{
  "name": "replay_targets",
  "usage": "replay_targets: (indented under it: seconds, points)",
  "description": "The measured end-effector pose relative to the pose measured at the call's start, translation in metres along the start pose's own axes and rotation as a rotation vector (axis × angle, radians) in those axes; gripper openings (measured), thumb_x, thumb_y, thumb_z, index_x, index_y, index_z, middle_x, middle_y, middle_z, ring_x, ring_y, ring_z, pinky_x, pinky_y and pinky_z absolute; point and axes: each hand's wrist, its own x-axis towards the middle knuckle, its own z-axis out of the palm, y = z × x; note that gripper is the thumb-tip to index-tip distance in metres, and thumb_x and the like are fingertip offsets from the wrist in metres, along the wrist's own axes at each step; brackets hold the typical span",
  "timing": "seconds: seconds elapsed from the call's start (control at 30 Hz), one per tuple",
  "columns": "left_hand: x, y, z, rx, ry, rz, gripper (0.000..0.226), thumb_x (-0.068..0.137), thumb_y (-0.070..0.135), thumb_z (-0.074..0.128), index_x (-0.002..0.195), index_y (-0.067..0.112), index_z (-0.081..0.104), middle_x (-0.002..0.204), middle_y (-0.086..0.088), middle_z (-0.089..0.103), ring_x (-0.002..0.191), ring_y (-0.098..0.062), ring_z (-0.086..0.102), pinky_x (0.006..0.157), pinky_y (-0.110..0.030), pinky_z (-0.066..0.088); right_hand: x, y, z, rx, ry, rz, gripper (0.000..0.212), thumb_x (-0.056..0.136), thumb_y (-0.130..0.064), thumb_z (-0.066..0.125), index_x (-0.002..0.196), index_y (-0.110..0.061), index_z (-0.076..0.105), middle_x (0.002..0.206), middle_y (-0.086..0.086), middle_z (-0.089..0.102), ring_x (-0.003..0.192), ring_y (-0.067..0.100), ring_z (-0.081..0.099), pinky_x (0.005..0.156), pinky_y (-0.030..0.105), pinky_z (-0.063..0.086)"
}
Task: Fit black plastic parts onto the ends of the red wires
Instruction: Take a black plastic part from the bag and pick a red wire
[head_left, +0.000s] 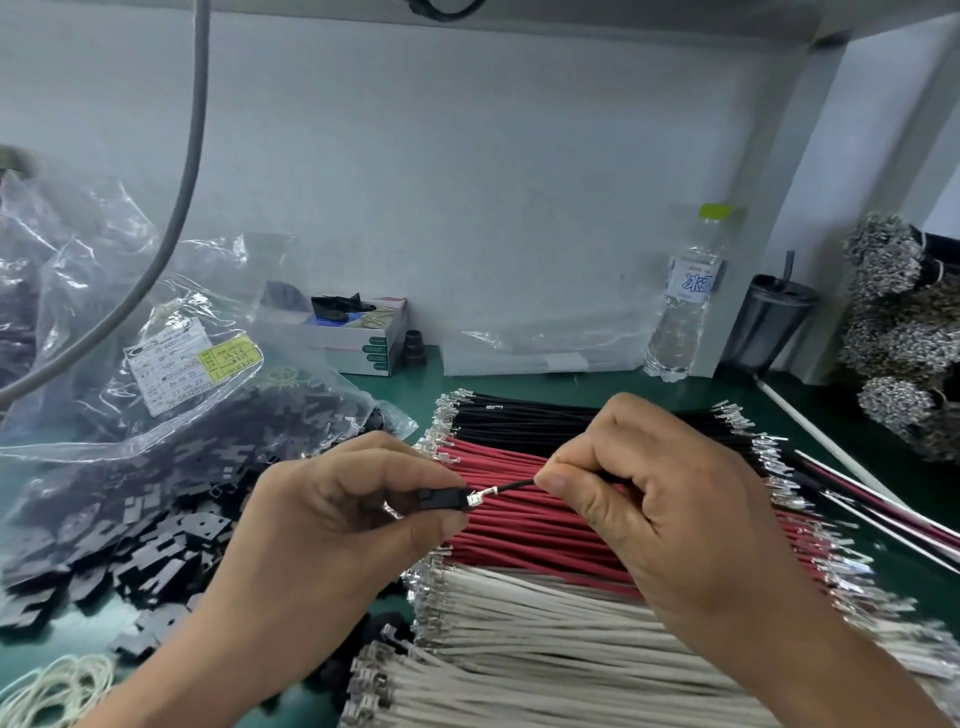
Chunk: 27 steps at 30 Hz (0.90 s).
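Observation:
My left hand (332, 525) pinches a small black plastic part (441, 499) between thumb and fingers. My right hand (654, 499) pinches a thin black wire (517, 486) whose metal terminal (480, 498) sits right at the opening of the black part. Under both hands lies a row of red wires (524, 525) with metal terminals at both ends, between black wires (524, 415) behind and white wires (545, 639) in front. A heap of loose black plastic parts (130, 551) covers the table at the left.
Clear plastic bags (171, 374) of black parts lie at the left. At the back stand a small box (363, 338), a water bottle (685, 301) and a dark cup (769, 322). Bundles of terminals (904, 332) are stacked at the right. Rubber bands (57, 686) lie bottom left.

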Motion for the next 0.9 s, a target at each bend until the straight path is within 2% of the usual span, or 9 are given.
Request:
replay_targets:
  seconds: [0.13,0.3,0.43,0.53,0.63,0.7,0.77,0.83,0.9]
  points:
    - [0.0,0.002,0.001,0.001,-0.002,-0.029,0.023,0.07,0.023,0.096,0.089,0.027,0.085,0.091,-0.008,0.076,0.076,-0.029,0.072,0.066,-0.038,0.063,0.0,0.001,0.001,0.042,-0.031,0.017,0.028,0.094,-0.056,0.052,0.084,-0.037,0.069,0.085,-0.015,0.055,0.077,0.008,0.059,0.061,0.025,0.046]
    - [0.001,0.006,0.001,-0.027,-0.017,-0.043,0.021,0.064,0.017,0.088,0.085,0.02,0.085,0.085,-0.011,0.075,0.07,-0.023,0.069,0.059,-0.03,0.058,0.0,-0.002,0.004,0.107,-0.085,0.008,0.031,0.092,-0.058,0.051,0.084,-0.034,0.07,0.084,-0.014,0.057,0.078,0.01,0.061,0.063,0.03,0.05]
    - [0.001,0.011,-0.001,-0.159,-0.07,-0.145,0.024,0.061,0.012,0.089,0.084,0.01,0.084,0.079,-0.016,0.072,0.061,-0.015,0.063,0.054,-0.021,0.053,0.0,-0.003,0.004,0.201,-0.118,0.031,0.031,0.091,-0.057,0.054,0.084,-0.032,0.071,0.086,-0.013,0.059,0.081,0.011,0.063,0.067,0.034,0.051]
    - [0.0,0.013,0.002,0.036,-0.042,-0.044,0.024,0.062,0.017,0.096,0.083,0.024,0.085,0.081,-0.008,0.074,0.066,-0.017,0.068,0.057,-0.026,0.056,0.0,-0.006,0.004,0.117,-0.117,-0.005,0.026,0.092,-0.052,0.057,0.083,-0.032,0.07,0.083,-0.016,0.055,0.077,0.007,0.06,0.064,0.03,0.049]
    - [-0.002,0.013,0.006,0.252,-0.007,0.064,0.022,0.066,0.022,0.091,0.082,0.036,0.083,0.084,0.002,0.075,0.064,-0.011,0.066,0.057,-0.028,0.055,-0.001,-0.012,0.01,-0.025,-0.103,-0.062,0.029,0.094,-0.052,0.052,0.082,-0.032,0.068,0.08,-0.018,0.049,0.071,0.003,0.053,0.059,0.024,0.045]
    - [-0.002,0.013,0.007,0.229,0.007,0.064,0.024,0.066,0.024,0.096,0.083,0.037,0.083,0.083,0.001,0.074,0.063,-0.011,0.065,0.055,-0.028,0.054,-0.002,-0.014,0.012,0.006,-0.101,-0.047,0.032,0.094,-0.054,0.048,0.082,-0.032,0.068,0.081,-0.019,0.049,0.071,0.002,0.052,0.059,0.024,0.045]
    - [-0.001,0.012,0.007,0.125,0.031,0.026,0.021,0.066,0.029,0.092,0.083,0.036,0.083,0.081,-0.002,0.074,0.062,-0.017,0.066,0.052,-0.029,0.054,-0.002,-0.013,0.01,0.102,-0.113,-0.011,0.031,0.093,-0.055,0.051,0.087,-0.033,0.07,0.084,-0.018,0.052,0.077,0.006,0.057,0.062,0.028,0.047]
    - [-0.001,0.011,0.008,0.09,0.059,0.009,0.024,0.065,0.028,0.097,0.082,0.036,0.084,0.079,-0.004,0.074,0.062,-0.022,0.066,0.051,-0.031,0.054,-0.002,-0.012,0.008,0.13,-0.115,-0.016,0.023,0.093,-0.05,0.057,0.088,-0.032,0.071,0.085,-0.017,0.054,0.078,0.006,0.058,0.064,0.031,0.049]
    - [-0.002,0.013,0.009,0.115,0.06,0.021,0.024,0.065,0.023,0.094,0.082,0.037,0.084,0.079,-0.005,0.073,0.062,-0.019,0.066,0.052,-0.028,0.054,0.0,-0.015,0.01,0.078,-0.084,-0.062,0.018,0.093,-0.041,0.06,0.085,-0.028,0.071,0.082,-0.018,0.051,0.073,0.003,0.053,0.062,0.028,0.048]
